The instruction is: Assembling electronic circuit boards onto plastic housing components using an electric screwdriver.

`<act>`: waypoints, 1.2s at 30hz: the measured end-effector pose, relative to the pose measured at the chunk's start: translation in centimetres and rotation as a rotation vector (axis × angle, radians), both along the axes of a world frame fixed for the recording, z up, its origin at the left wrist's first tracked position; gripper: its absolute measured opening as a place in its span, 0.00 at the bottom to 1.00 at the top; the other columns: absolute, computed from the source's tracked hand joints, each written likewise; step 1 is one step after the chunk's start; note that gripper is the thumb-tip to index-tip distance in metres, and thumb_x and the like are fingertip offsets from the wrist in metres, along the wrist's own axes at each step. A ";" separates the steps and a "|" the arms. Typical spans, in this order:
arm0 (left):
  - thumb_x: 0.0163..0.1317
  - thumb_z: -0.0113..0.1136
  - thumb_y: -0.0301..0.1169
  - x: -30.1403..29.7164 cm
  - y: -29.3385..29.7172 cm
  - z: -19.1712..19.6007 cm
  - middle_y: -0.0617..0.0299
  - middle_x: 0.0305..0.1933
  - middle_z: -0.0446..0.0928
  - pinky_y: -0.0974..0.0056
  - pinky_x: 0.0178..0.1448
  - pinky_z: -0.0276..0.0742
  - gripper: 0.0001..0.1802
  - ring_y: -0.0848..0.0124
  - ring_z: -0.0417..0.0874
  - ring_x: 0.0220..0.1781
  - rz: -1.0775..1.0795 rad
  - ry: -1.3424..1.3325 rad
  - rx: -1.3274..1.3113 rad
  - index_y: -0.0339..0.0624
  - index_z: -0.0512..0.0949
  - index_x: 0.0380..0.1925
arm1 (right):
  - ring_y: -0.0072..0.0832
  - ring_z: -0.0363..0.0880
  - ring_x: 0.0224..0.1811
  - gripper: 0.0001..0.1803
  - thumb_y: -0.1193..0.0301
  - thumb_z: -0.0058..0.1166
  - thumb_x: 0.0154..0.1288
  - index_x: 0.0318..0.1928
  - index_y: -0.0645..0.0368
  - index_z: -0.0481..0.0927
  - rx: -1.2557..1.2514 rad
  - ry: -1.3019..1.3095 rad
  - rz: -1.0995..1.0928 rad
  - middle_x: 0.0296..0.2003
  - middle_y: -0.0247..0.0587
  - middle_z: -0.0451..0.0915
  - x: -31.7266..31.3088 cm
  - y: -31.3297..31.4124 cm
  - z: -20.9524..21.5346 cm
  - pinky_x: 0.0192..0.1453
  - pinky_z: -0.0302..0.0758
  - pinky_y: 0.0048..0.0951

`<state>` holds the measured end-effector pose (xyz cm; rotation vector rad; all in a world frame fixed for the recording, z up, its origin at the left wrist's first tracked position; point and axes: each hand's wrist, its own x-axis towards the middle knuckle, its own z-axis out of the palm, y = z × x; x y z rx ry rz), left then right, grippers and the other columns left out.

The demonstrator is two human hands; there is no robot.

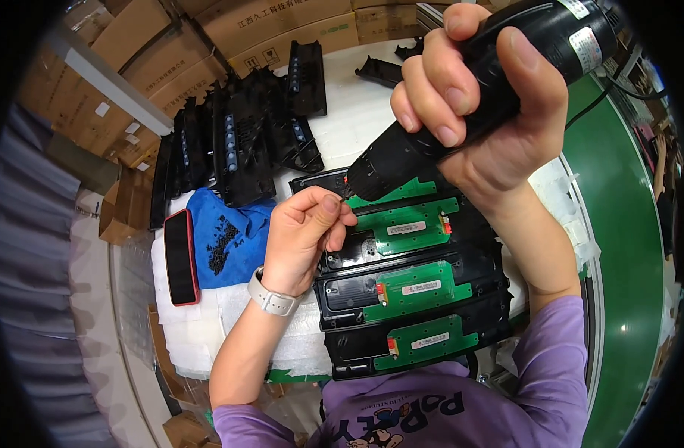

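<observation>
Right hand (532, 112) grips black power screwdriver (487, 67); left hand (304, 224) pinched narrow at its tip, any screw too small to tell. Green circuit boards (424, 302) sit on black panels (345, 342) beneath. Likely screw-loading; next calls for steady aim.

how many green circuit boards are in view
4, lined up on black panels: the nearest board, the second board, the third board and the farthest board, partly covered by the black power tool. Any others could be hidden.
</observation>
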<state>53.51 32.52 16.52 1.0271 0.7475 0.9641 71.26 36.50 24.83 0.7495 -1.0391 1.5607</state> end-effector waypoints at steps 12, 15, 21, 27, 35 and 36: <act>0.60 0.58 0.37 -0.2 -0.1 0.2 0.53 0.28 0.79 0.77 0.22 0.64 0.13 0.78 0.69 0.16 -0.012 0.070 -0.004 0.36 0.76 0.27 | 0.18 0.61 0.14 0.15 0.60 0.41 0.64 0.40 0.59 0.70 -0.338 -0.267 -0.533 0.17 0.28 0.64 0.8 -4.1 1.4 0.27 0.65 0.25; 0.61 0.57 0.37 0.1 -0.1 0.2 0.52 0.26 0.78 0.77 0.20 0.64 0.15 0.77 0.70 0.14 -0.058 0.070 0.010 0.35 0.75 0.26 | 0.23 0.64 0.14 0.14 0.61 0.43 0.63 0.39 0.59 0.72 0.034 -0.178 -0.293 0.17 0.32 0.67 1.2 1.7 0.3 0.26 0.66 0.29; 0.62 0.55 0.28 -0.4 -0.2 0.6 0.53 0.24 0.79 0.77 0.18 0.63 0.09 0.78 0.74 0.14 -0.160 0.161 0.142 0.31 0.76 0.28 | 0.27 0.66 0.14 0.12 0.63 0.43 0.63 0.38 0.58 0.73 -0.310 -0.117 -0.133 0.17 0.37 0.70 0.5 -1.5 0.9 0.25 0.67 0.32; 0.61 0.57 0.27 -0.5 -0.1 0.3 0.53 0.24 0.78 0.78 0.16 0.61 0.09 0.80 0.69 0.11 -0.177 0.045 0.019 0.31 0.76 0.26 | 0.27 0.65 0.13 0.12 0.63 0.41 0.64 0.37 0.57 0.73 -0.648 -0.102 -0.287 0.17 0.36 0.70 0.5 -2.6 0.8 0.25 0.66 0.32; 0.68 0.42 0.44 -1.0 0.6 1.3 0.60 0.18 0.76 0.77 0.18 0.58 0.23 0.84 0.65 0.13 -0.018 0.299 0.204 0.33 0.74 0.40 | 0.18 0.60 0.13 0.15 0.60 0.42 0.63 0.39 0.58 0.69 -0.337 -0.471 -0.621 0.17 0.29 0.63 1.7 -1.9 0.1 0.25 0.64 0.25; 0.67 0.44 0.43 -1.1 0.8 1.1 0.59 0.16 0.75 0.75 0.19 0.59 0.21 0.80 0.67 0.12 0.069 0.432 0.310 0.35 0.76 0.38 | 0.19 0.60 0.13 0.15 0.60 0.45 0.61 0.39 0.58 0.68 -0.253 -0.603 -0.770 0.16 0.30 0.63 1.9 -2.0 -0.1 0.24 0.63 0.25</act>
